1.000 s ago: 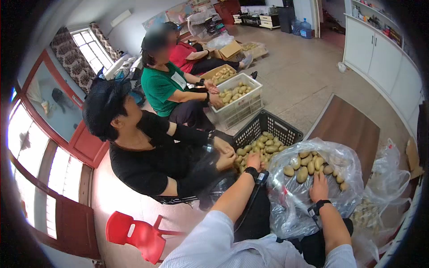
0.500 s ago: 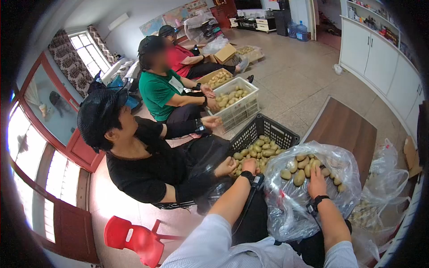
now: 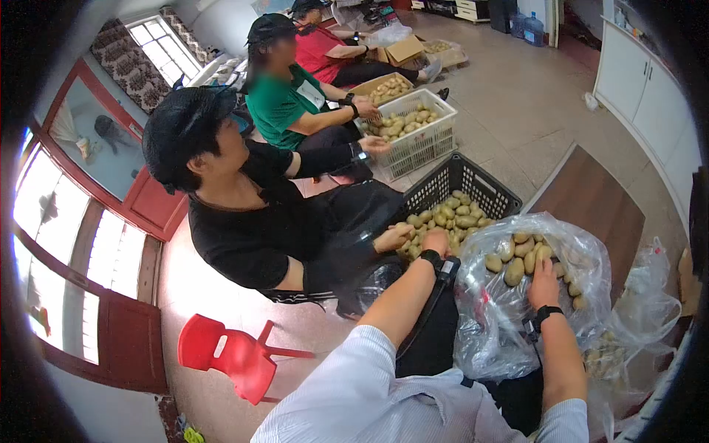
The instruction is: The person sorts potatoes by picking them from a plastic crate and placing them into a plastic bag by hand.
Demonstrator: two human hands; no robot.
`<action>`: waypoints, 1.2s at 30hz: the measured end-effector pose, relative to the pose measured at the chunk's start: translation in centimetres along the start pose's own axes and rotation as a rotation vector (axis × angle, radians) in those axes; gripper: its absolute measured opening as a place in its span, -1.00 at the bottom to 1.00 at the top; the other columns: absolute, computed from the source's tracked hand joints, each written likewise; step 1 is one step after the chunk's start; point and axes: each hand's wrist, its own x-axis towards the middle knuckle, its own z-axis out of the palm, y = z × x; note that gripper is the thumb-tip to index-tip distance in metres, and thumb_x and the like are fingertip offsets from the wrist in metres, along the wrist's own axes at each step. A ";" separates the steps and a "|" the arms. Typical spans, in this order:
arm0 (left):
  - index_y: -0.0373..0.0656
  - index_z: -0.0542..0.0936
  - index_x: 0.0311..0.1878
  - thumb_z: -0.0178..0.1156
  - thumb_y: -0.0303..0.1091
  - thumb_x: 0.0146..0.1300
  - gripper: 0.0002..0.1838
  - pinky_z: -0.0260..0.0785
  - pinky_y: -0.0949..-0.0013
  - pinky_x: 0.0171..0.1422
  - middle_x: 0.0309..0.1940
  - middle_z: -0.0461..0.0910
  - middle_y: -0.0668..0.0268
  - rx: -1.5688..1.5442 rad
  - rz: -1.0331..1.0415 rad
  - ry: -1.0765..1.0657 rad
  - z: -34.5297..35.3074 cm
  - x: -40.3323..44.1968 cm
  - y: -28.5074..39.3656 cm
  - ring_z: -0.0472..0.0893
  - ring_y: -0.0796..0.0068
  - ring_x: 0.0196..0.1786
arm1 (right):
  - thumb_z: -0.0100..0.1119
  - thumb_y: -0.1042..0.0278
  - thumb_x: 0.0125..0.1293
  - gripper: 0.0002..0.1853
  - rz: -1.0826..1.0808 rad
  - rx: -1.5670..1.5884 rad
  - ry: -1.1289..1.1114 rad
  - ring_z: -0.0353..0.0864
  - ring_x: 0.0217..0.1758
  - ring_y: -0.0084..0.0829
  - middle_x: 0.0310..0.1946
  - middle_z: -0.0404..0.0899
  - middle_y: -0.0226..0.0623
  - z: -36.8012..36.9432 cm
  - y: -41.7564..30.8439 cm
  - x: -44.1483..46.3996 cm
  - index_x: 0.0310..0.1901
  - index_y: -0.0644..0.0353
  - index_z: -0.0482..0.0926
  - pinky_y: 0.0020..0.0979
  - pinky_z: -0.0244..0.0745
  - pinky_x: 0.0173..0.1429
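My left hand (image 3: 436, 241) reaches to the near edge of the potatoes (image 3: 452, 214) in a black crate (image 3: 484, 184); its fingers are hidden. My right hand (image 3: 544, 282) is over the potatoes (image 3: 515, 272) in a clear plastic bag (image 3: 493, 328) on my lap, its fingertips against a potato (image 3: 543, 254). Whether those fingers grip it is not clear. Close to my left hand is a co-worker's hand (image 3: 394, 238), at the crate's left side. The co-worker's other hand (image 3: 375, 145) is raised beyond the crate's left corner.
A brown board (image 3: 591, 196) lies behind the bag. At the right is another plastic bag (image 3: 644, 306). A red chair (image 3: 235, 358) stands at the lower left. Two more people sit beyond the near co-worker, beside a white crate (image 3: 413, 151) of potatoes and cardboard boxes (image 3: 402, 52).
The camera view has shifted, so the scene sits further right and higher. The near co-worker's hands, together at first, are now apart. My hands stay over the crate and the bag.
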 end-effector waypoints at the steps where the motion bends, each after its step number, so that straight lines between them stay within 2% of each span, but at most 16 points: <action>1: -0.27 0.62 -0.42 0.32 -0.43 -0.17 -0.81 0.49 0.08 -0.25 -0.39 0.62 -0.04 -0.001 0.006 0.007 -0.3 -0.2 -0.1 0.64 0.05 -0.33 | -0.01 0.52 0.17 -0.49 0.028 -0.026 -0.021 0.41 0.10 0.04 0.26 0.22 -0.08 -0.3 0.2 0.1 0.21 0.24 0.32 -0.12 0.44 0.09; 2: -0.26 0.63 -0.50 0.19 -0.44 -0.03 -0.91 0.48 0.13 -0.37 -0.49 0.63 0.05 0.094 0.162 0.076 0.0 -0.7 -0.7 0.65 0.16 -0.43 | -0.01 0.51 0.18 -0.50 0.013 -0.054 -0.007 0.42 0.10 0.03 0.27 0.21 -0.08 0.0 0.4 0.2 0.22 0.25 0.32 -0.13 0.45 0.09; 3: -0.24 0.64 -0.57 0.06 -0.44 0.11 -0.78 0.46 0.18 -0.48 -0.59 0.64 0.13 0.192 0.320 0.148 -0.1 -0.7 -0.7 0.65 0.27 -0.53 | -0.01 0.51 0.18 -0.50 0.022 -0.057 0.003 0.42 0.10 0.03 0.27 0.21 -0.08 0.3 0.5 0.5 0.22 0.25 0.32 -0.13 0.45 0.09; 5: -0.19 0.65 -0.57 0.14 -0.44 0.00 -0.86 0.47 0.17 -0.44 -0.61 0.64 0.16 -0.095 0.121 0.059 -0.1 -0.1 -0.1 0.66 0.27 -0.49 | -0.02 0.51 0.19 -0.50 0.028 -0.050 0.012 0.44 0.08 0.02 0.31 0.18 -0.07 0.9 0.5 0.9 0.23 0.24 0.31 -0.12 0.45 0.09; 8: -0.17 0.65 -0.55 0.13 -0.43 -0.04 -0.88 0.45 0.15 -0.44 -0.56 0.64 0.13 0.084 0.178 0.217 0.5 -0.5 -0.5 0.65 0.23 -0.47 | -0.05 0.49 0.21 -0.49 -0.002 -0.059 0.001 0.45 0.07 0.01 0.36 0.12 -0.07 1.1 0.8 1.7 0.25 0.22 0.29 -0.13 0.44 0.10; 11: -0.17 0.66 -0.52 0.13 -0.43 -0.03 -0.87 0.45 0.13 -0.40 -0.52 0.64 0.12 -0.042 0.060 0.141 0.5 -0.3 -0.3 0.65 0.20 -0.43 | -0.06 0.49 0.22 -0.48 -0.012 -0.073 -0.038 0.45 0.07 0.00 0.38 0.10 -0.09 1.2 1.1 2.3 0.26 0.22 0.28 -0.13 0.44 0.11; 12: -0.17 0.66 -0.52 0.13 -0.43 -0.03 -0.87 0.45 0.13 -0.40 -0.52 0.64 0.12 -0.042 0.063 0.138 0.1 -0.3 -0.2 0.65 0.20 -0.43 | -0.06 0.49 0.22 -0.48 -0.003 -0.079 -0.074 0.45 0.07 0.01 0.38 0.10 -0.11 0.9 1.0 2.5 0.27 0.22 0.28 -0.13 0.44 0.11; 14: -0.25 0.65 -0.33 0.25 -0.44 -0.04 -0.84 0.50 0.09 -0.26 -0.43 0.63 0.00 0.261 0.203 -0.035 -0.4 0.0 -0.6 0.65 0.07 -0.30 | -0.05 0.48 0.22 -0.47 0.002 -0.088 -0.088 0.46 0.04 0.00 0.37 0.12 -0.12 0.7 0.8 2.7 0.27 0.21 0.27 -0.14 0.45 0.10; 18: -0.18 0.67 -0.45 0.15 -0.39 -0.02 -0.87 0.47 0.11 -0.28 -0.43 0.65 0.09 0.187 0.212 0.077 -0.1 0.1 -0.6 0.65 0.11 -0.36 | -0.02 0.47 0.21 -0.47 0.001 -0.183 -0.061 0.46 -0.04 -0.03 0.30 0.20 -0.19 2.1 1.1 2.7 0.27 0.19 0.27 -0.16 0.49 0.05; 20: -0.28 0.63 -0.41 0.24 -0.42 -0.02 -0.86 0.49 0.08 -0.25 -0.42 0.62 -0.06 0.323 0.252 -0.054 -0.4 0.3 -0.6 0.66 0.06 -0.31 | -0.02 0.47 0.21 -0.47 0.005 -0.199 -0.032 0.46 -0.05 -0.04 0.27 0.22 -0.22 2.6 1.1 2.2 0.26 0.18 0.28 -0.18 0.50 0.02; 24: -0.28 0.62 -0.39 0.22 -0.40 0.02 -0.86 0.48 0.07 -0.23 -0.34 0.62 -0.07 0.184 0.168 -0.133 0.5 1.0 -1.1 0.65 0.03 -0.27 | 0.00 0.46 0.21 -0.49 -0.012 -0.234 0.055 0.44 -0.04 -0.05 0.25 0.23 -0.28 3.3 1.4 1.3 0.25 0.16 0.30 -0.21 0.54 -0.06; 26: -0.16 0.66 -0.40 0.27 -0.34 -0.06 -0.85 0.48 0.13 -0.18 -0.39 0.64 0.05 0.191 0.216 0.041 1.5 0.9 -1.7 0.65 0.11 -0.26 | 0.00 0.45 0.20 -0.48 0.003 -0.244 0.035 0.44 -0.03 -0.05 0.25 0.23 -0.29 3.3 1.5 1.0 0.25 0.16 0.30 -0.21 0.54 -0.06; 30: -0.15 0.67 -0.36 0.31 -0.32 -0.12 -0.79 0.49 0.15 -0.19 -0.38 0.64 0.05 0.276 0.289 0.012 1.5 0.6 -1.8 0.65 0.10 -0.27 | -0.01 0.45 0.21 -0.51 0.001 -0.264 -0.008 0.44 -0.01 -0.05 0.25 0.22 -0.28 2.9 1.9 0.2 0.23 0.15 0.32 -0.21 0.54 -0.06; 33: -0.16 0.69 -0.40 0.33 -0.32 -0.16 -0.80 0.49 0.17 -0.24 -0.42 0.65 0.08 0.230 0.260 0.175 1.0 -0.3 -1.5 0.65 0.12 -0.33 | -0.02 0.47 0.22 -0.55 0.025 -0.239 0.013 0.44 0.01 -0.01 0.25 0.23 -0.23 3.0 2.1 -0.5 0.19 0.17 0.36 -0.17 0.53 -0.04; 35: -0.14 0.69 -0.51 0.33 -0.33 -0.16 -0.87 0.49 0.17 -0.27 -0.49 0.65 0.13 0.226 0.307 0.088 -1.3 -1.4 -0.4 0.65 0.16 -0.37 | -0.02 0.48 0.22 -0.57 0.017 -0.209 0.037 0.44 0.01 0.00 0.25 0.23 -0.21 3.2 2.6 -1.1 0.16 0.19 0.37 -0.15 0.52 -0.03; 36: -0.19 0.64 -0.38 0.33 -0.41 -0.12 -0.82 0.47 0.06 -0.16 -0.34 0.63 -0.01 0.205 0.219 -0.072 -1.4 -1.0 -0.1 0.64 0.01 -0.22 | -0.03 0.49 0.22 -0.59 0.018 -0.175 0.069 0.44 0.01 0.02 0.24 0.24 -0.19 3.3 2.7 -1.3 0.14 0.20 0.38 -0.13 0.50 -0.02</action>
